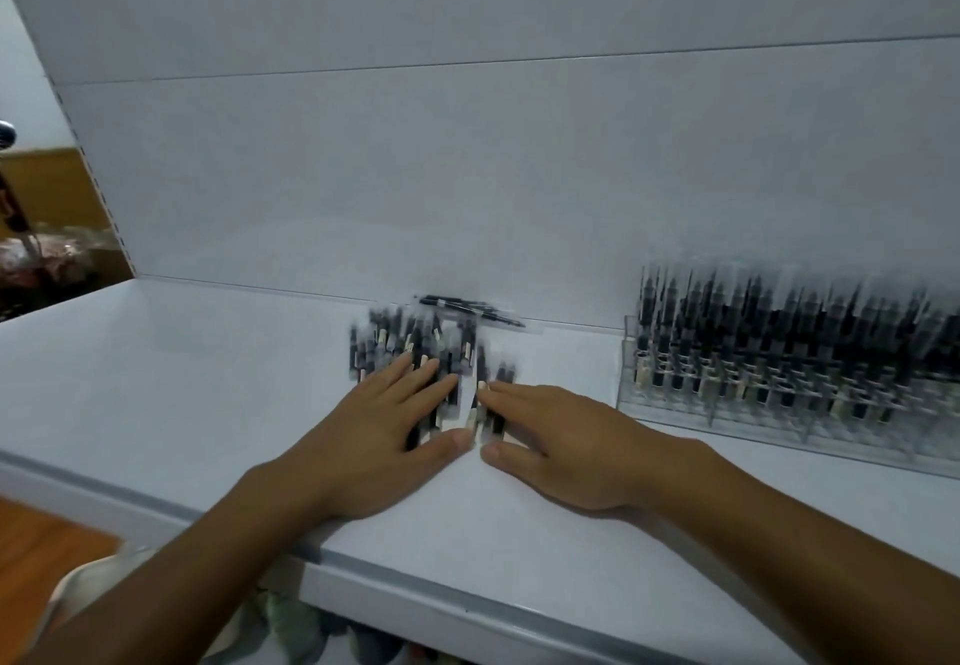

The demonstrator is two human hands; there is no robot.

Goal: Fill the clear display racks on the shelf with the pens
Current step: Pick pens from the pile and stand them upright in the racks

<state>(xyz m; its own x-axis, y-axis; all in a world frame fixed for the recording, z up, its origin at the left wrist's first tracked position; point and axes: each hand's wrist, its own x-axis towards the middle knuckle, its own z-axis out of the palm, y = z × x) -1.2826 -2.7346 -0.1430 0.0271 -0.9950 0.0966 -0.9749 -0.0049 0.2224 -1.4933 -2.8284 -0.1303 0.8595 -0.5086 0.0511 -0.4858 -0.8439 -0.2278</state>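
A loose pile of black pens (410,347) lies on the white shelf (208,378), blurred by motion. My left hand (384,435) lies flat with straight fingers on the pile's near part. Beside it, my right hand (566,443) lies flat too, its fingertips on a few pens (491,404) at the pile's right edge. A clear display rack (779,378) at the right holds several rows of upright black pens. Two or three more pens (470,308) lie against the back wall behind the pile.
The shelf's grey front edge (415,581) runs diagonally below my forearms. A white back panel (467,170) rises behind the shelf. Wooden floor (47,545) shows at the lower left, and cluttered goods (47,259) sit beyond the shelf's left end.
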